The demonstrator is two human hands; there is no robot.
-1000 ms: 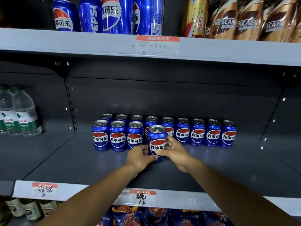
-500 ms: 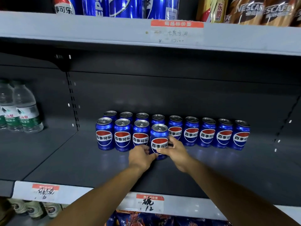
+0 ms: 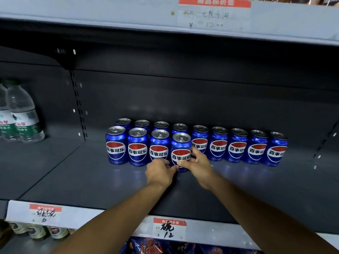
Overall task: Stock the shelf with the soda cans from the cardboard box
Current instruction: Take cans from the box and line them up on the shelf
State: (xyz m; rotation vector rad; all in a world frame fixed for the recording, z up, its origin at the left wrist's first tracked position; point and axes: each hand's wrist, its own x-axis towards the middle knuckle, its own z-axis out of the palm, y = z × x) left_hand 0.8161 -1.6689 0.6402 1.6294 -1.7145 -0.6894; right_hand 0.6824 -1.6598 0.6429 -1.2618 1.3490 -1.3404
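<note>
I look down at a dark grey shelf (image 3: 77,176) that fills the middle of the frame. Both of my bare arms reach up from the bottom edge and meet at one blue soda can (image 3: 181,149) just left of centre. My left hand (image 3: 160,173) has its fingers curled against the can's lower left side, thumb tip touching the label. My right hand (image 3: 199,166) wraps the can's right side, fingers bent round behind it and thumb across the lower front. The can stands upright on the shelf, fourth from the left in a front row (image 3: 137,146) of four, touching or just beside its left neighbour. Behind it runs a back row (image 3: 237,145) of nine matching cans stretching toward the right of the frame.

Water bottles (image 3: 24,114) stand at the left edge. A price tag (image 3: 169,228) hangs on the shelf lip at the bottom centre. The cardboard box is not in view.

I judge this step to be setting the can into line with its row. Next, I think, both hands need to let go without nudging it, then go back to the box for another can, to stand just right of this one.
</note>
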